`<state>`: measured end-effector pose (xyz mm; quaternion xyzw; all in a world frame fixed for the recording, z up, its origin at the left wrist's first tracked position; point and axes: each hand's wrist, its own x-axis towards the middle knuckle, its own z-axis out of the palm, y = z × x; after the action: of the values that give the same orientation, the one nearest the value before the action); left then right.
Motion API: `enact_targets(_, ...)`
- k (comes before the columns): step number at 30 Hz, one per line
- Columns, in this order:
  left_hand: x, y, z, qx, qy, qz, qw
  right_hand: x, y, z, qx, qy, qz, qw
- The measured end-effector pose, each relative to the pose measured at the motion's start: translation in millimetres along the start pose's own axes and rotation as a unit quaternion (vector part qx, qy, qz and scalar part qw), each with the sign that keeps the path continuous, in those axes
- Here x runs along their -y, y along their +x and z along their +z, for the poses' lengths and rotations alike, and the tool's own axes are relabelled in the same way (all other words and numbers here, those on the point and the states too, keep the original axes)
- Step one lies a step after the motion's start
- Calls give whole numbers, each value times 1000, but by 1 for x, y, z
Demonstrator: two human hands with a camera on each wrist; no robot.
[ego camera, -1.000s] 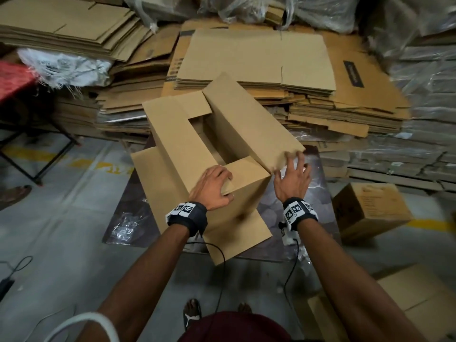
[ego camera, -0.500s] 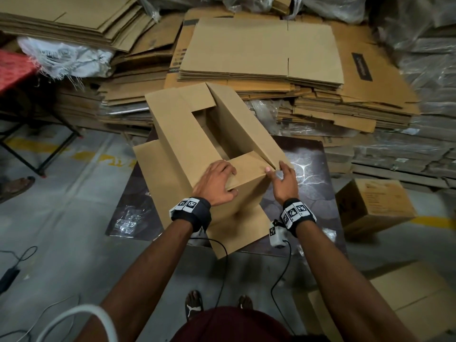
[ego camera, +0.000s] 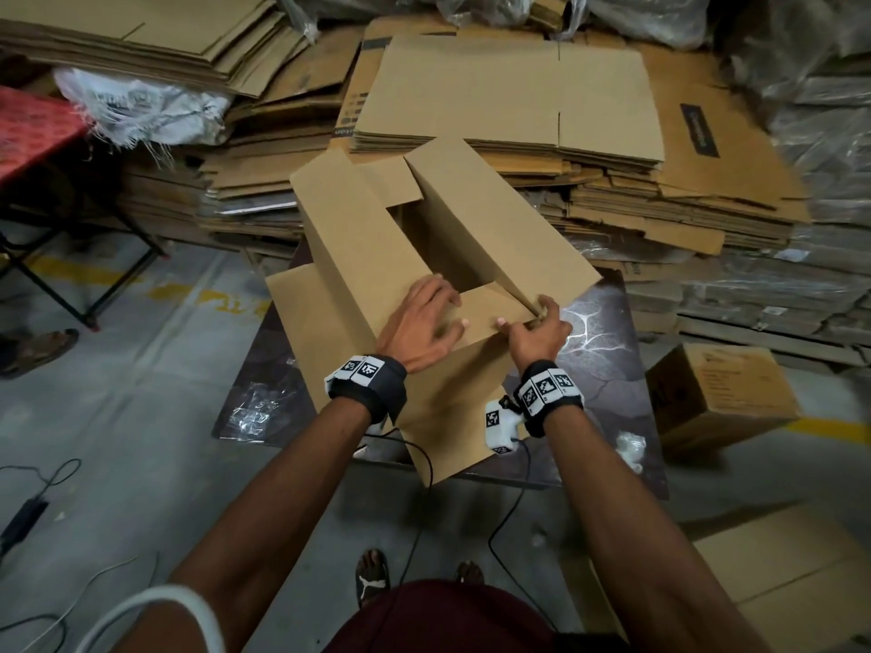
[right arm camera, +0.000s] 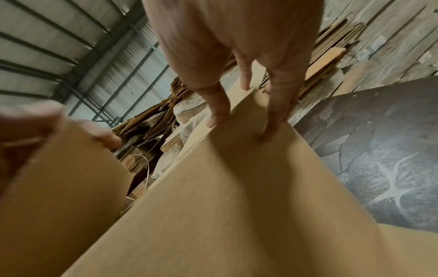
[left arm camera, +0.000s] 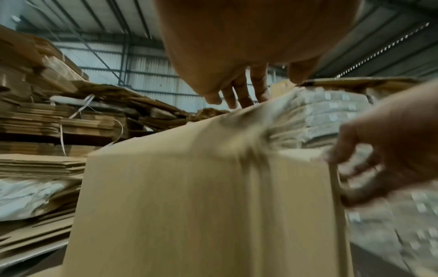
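Note:
A brown cardboard box [ego camera: 358, 247] stands open-topped on a dark marble-patterned table [ego camera: 598, 351]. Its near short flap [ego camera: 485, 308] is folded inward. My left hand [ego camera: 419, 322] rests on that flap with the fingers lying flat towards the opening. My right hand [ego camera: 537, 327] pinches the near corner of the right long flap [ego camera: 495, 228], which slants up over the opening. The left wrist view shows my left fingers [left arm camera: 237, 97] over the box [left arm camera: 189, 206] edge and the blurred right hand [left arm camera: 391, 150]. In the right wrist view my right fingers [right arm camera: 220, 116] straddle the flap [right arm camera: 237, 206] edge.
Stacks of flattened cartons [ego camera: 509, 91] fill the space behind the table. A small closed box [ego camera: 716, 393] and flat cardboard [ego camera: 777, 582] lie on the floor at right. A red folding table [ego camera: 33, 129] and a white sack [ego camera: 141, 110] are at left. Cables trail across the floor.
My right hand slid from lying flat on the right long flap to pinching its near corner, and that flap swung up and inward. My left hand stayed on the near flap.

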<state>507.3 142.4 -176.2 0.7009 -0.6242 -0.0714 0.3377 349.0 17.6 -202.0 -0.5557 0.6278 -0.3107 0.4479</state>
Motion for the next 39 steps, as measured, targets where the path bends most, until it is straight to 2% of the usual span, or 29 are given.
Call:
enact_targets(3,-10,-2,-38,-57,-15,1,998,-6,-6,7,-22,17,1,1000)
enact_targets(6,-6,-12,-85,-47,10,4,999,-11,-14,16,-39,30,-18,999)
enact_targets(8,-4,-24,-111,-40,45,-23,998,-13,-23,24,-46,42,-19,998)
enact_targets(10,-3,-37,-132,-33,134,-64,988,-14,-34,33,-39,49,-14,998)
enact_targets(13,12,-56,-146,63,268,-147,950,-16,-53,46,-23,49,-1,999)
enact_targets(16,34,-66,-134,182,313,-202,910,-14,-62,55,-25,25,3,999)
enact_targets(20,60,-68,-102,243,283,-170,912,-13,-65,54,-29,17,-6,999)
enact_targets(25,76,-63,-67,210,293,-71,930,-16,-63,39,2,35,-35,999)
enact_targets(28,72,-63,-44,179,256,-55,948,-18,-56,25,9,25,-52,998)
enact_targets(32,57,-63,-10,111,237,-26,965,-17,-36,1,-15,13,-95,995)
enact_targets(35,35,-56,17,91,226,-50,969,-12,-18,-12,-30,-48,-130,990)
enact_targets(39,8,-37,43,63,166,-116,977,2,-9,-19,19,-158,-177,971)
